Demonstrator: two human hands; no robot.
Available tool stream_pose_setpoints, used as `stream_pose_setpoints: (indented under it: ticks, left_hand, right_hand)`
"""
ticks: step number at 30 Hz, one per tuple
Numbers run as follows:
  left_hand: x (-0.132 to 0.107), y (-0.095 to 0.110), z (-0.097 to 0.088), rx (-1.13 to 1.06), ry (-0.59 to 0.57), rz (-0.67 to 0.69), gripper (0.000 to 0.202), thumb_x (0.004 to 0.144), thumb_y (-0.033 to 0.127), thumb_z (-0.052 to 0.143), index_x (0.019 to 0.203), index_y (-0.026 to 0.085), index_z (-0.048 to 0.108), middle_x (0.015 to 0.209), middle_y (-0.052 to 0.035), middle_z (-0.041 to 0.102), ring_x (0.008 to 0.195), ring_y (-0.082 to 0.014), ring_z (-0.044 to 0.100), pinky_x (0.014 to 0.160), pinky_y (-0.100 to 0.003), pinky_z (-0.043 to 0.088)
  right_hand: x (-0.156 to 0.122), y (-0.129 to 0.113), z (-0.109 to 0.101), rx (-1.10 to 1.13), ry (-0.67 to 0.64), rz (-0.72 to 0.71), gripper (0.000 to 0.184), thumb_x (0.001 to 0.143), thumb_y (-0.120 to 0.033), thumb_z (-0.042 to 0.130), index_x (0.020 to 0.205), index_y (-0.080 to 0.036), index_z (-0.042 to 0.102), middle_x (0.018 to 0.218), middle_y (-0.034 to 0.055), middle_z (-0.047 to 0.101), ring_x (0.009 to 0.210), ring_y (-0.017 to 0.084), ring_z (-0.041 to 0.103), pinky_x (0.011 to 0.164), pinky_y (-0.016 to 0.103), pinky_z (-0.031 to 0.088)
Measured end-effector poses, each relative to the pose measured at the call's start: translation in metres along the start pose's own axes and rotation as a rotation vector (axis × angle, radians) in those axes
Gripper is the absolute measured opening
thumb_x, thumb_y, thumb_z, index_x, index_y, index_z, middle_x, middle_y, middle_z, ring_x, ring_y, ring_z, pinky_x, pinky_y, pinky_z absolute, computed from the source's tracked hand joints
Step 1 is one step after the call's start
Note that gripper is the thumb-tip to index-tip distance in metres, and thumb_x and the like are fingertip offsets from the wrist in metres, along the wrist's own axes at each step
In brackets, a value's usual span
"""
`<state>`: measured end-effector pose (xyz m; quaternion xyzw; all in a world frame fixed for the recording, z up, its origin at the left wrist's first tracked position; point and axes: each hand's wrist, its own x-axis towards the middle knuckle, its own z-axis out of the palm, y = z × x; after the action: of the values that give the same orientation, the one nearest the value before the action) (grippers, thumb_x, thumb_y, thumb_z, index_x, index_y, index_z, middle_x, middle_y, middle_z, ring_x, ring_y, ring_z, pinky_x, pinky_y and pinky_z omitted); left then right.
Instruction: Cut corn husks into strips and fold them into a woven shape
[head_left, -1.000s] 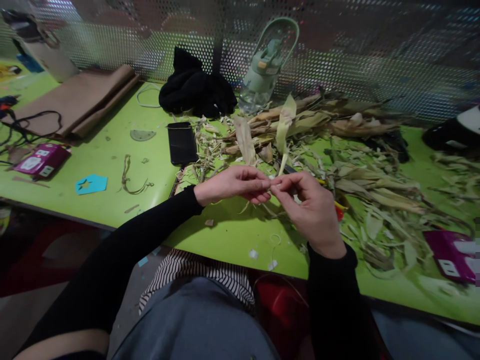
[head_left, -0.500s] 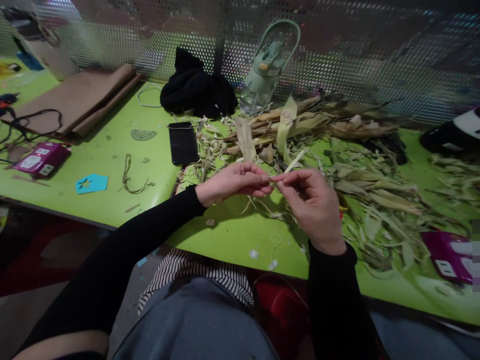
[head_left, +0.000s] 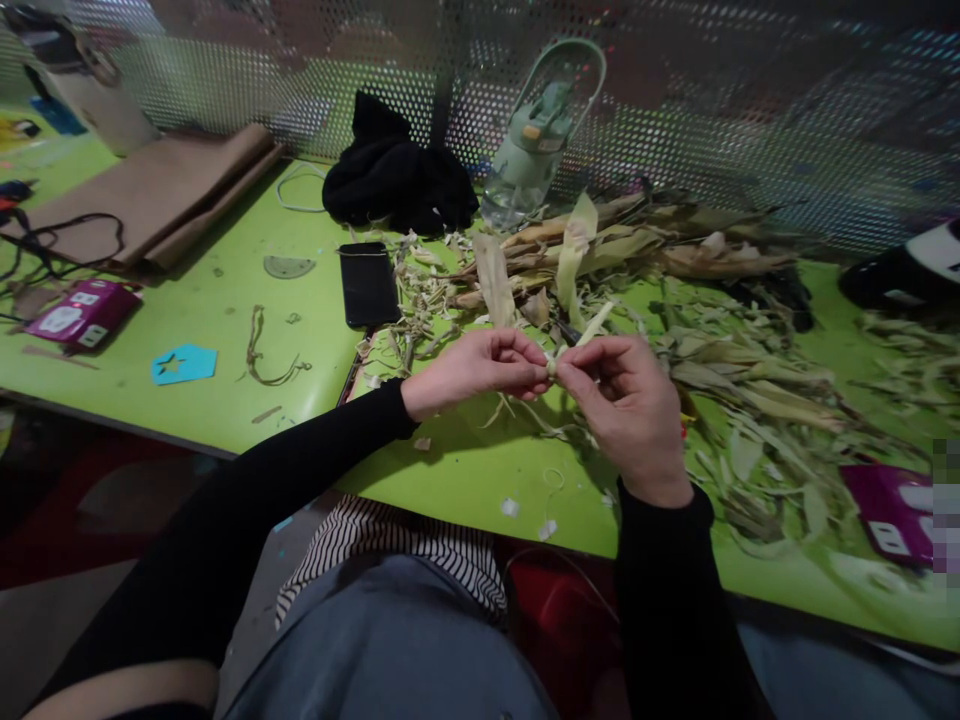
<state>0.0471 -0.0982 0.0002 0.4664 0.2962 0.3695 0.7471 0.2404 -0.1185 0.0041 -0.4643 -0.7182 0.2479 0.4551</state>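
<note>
My left hand (head_left: 480, 368) and my right hand (head_left: 626, 405) meet fingertip to fingertip above the green table (head_left: 225, 380). Both pinch a pale narrow strip of corn husk (head_left: 581, 335); its free end sticks up and to the right from between my thumbs. The fingers of both hands are curled closed around it. Under and behind my hands lies a heap of dry corn husks (head_left: 675, 300) and torn scraps. Black sleeves cover both forearms.
A black phone (head_left: 367, 284) lies left of the husks. Behind it are a black cloth (head_left: 397, 185) and a green water bottle (head_left: 536, 130) against a perforated metal screen. Brown paper (head_left: 142, 200), a purple box (head_left: 71, 315), a blue card (head_left: 182, 364) and a twine piece (head_left: 262, 355) lie left. Another purple box (head_left: 896, 510) sits right.
My hands have drawn closer together and lifted slightly. The husk strip's free end, hidden a second ago, now stands up to the right of my thumbs.
</note>
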Motion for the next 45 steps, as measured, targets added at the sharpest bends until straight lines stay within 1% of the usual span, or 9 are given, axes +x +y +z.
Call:
stream_pose_setpoints:
  ticks: [5, 8, 13, 18, 21, 26, 35, 42, 45]
  left_hand:
    - [0.001, 0.000, 0.000, 0.077, 0.018, 0.063, 0.014, 0.087, 0.019, 0.069, 0.088, 0.010, 0.059, 0.079, -0.0029, 0.071, 0.073, -0.0081, 0.067, 0.080, -0.030, 0.055]
    - [0.000, 0.001, 0.001, 0.099, 0.011, 0.102, 0.012, 0.086, 0.016, 0.068, 0.086, 0.011, 0.058, 0.079, -0.0012, 0.068, 0.072, -0.0072, 0.066, 0.080, -0.029, 0.054]
    - [-0.002, 0.002, 0.000, 0.132, -0.021, 0.134, 0.009, 0.089, 0.015, 0.063, 0.084, 0.013, 0.055, 0.077, 0.0003, 0.064, 0.070, -0.0072, 0.063, 0.078, -0.029, 0.052]
    - [-0.002, 0.002, -0.002, 0.212, -0.045, 0.144, 0.010, 0.088, 0.013, 0.062, 0.082, 0.014, 0.054, 0.074, 0.0016, 0.061, 0.066, -0.0058, 0.059, 0.072, -0.026, 0.049]
    - [-0.002, 0.002, -0.003, 0.224, -0.052, 0.133, 0.010, 0.090, 0.016, 0.062, 0.084, 0.013, 0.054, 0.075, 0.0011, 0.062, 0.068, -0.0059, 0.060, 0.074, -0.026, 0.050]
    - [-0.002, 0.002, -0.004, 0.204, -0.047, 0.121, 0.011, 0.091, 0.019, 0.062, 0.086, 0.013, 0.055, 0.076, 0.0007, 0.064, 0.070, -0.0057, 0.062, 0.076, -0.026, 0.051]
    - [-0.001, 0.003, -0.003, 0.145, -0.060, 0.121, 0.013, 0.091, 0.021, 0.064, 0.088, 0.012, 0.056, 0.081, -0.0015, 0.066, 0.073, -0.0074, 0.064, 0.080, -0.029, 0.052]
    - [-0.001, 0.003, -0.004, 0.138, -0.067, 0.124, 0.012, 0.091, 0.020, 0.062, 0.088, 0.013, 0.054, 0.080, -0.0013, 0.067, 0.070, -0.0062, 0.063, 0.078, -0.028, 0.053]
    - [-0.001, 0.003, -0.004, 0.159, -0.057, 0.147, 0.009, 0.088, 0.014, 0.063, 0.092, 0.012, 0.055, 0.076, 0.0002, 0.066, 0.067, -0.0056, 0.063, 0.075, -0.026, 0.052]
  right_hand:
    - [0.000, 0.000, 0.001, 0.024, -0.036, -0.040, 0.009, 0.091, -0.024, 0.064, 0.099, -0.024, 0.060, 0.104, 0.0050, 0.071, 0.086, 0.018, 0.068, 0.079, 0.036, 0.059]
    - [0.002, -0.002, 0.000, -0.047, -0.045, -0.078, 0.018, 0.090, -0.023, 0.064, 0.108, -0.024, 0.062, 0.112, 0.0063, 0.069, 0.084, 0.017, 0.066, 0.079, 0.036, 0.058]
    - [0.004, -0.006, -0.003, -0.122, -0.149, -0.141, 0.037, 0.089, -0.021, 0.065, 0.125, -0.025, 0.062, 0.124, 0.0096, 0.064, 0.084, 0.018, 0.066, 0.079, 0.036, 0.059]
    - [0.006, -0.007, -0.003, -0.229, -0.188, -0.190, 0.029, 0.091, -0.024, 0.063, 0.120, -0.025, 0.066, 0.104, 0.0063, 0.069, 0.077, 0.018, 0.064, 0.072, 0.037, 0.059]
    - [0.007, -0.009, -0.003, -0.267, -0.184, -0.235, 0.020, 0.092, -0.023, 0.061, 0.111, -0.024, 0.068, 0.103, 0.0068, 0.069, 0.076, 0.018, 0.064, 0.070, 0.037, 0.058]
    - [0.007, -0.011, -0.004, -0.267, -0.191, -0.265, 0.022, 0.092, -0.022, 0.062, 0.113, -0.024, 0.068, 0.104, 0.0066, 0.069, 0.081, 0.019, 0.065, 0.072, 0.036, 0.057]
    - [0.002, -0.006, 0.002, -0.140, -0.106, -0.077, 0.013, 0.090, -0.023, 0.063, 0.103, -0.023, 0.065, 0.099, 0.0040, 0.067, 0.074, 0.015, 0.063, 0.067, 0.031, 0.054]
    - [0.001, -0.007, 0.002, -0.168, -0.116, -0.091, 0.023, 0.093, -0.026, 0.062, 0.114, -0.026, 0.069, 0.107, 0.0059, 0.068, 0.084, 0.018, 0.066, 0.071, 0.033, 0.057]
    - [0.001, -0.004, 0.003, -0.114, -0.107, -0.034, 0.025, 0.091, -0.029, 0.065, 0.116, -0.025, 0.068, 0.107, 0.0063, 0.069, 0.086, 0.019, 0.068, 0.074, 0.035, 0.058]
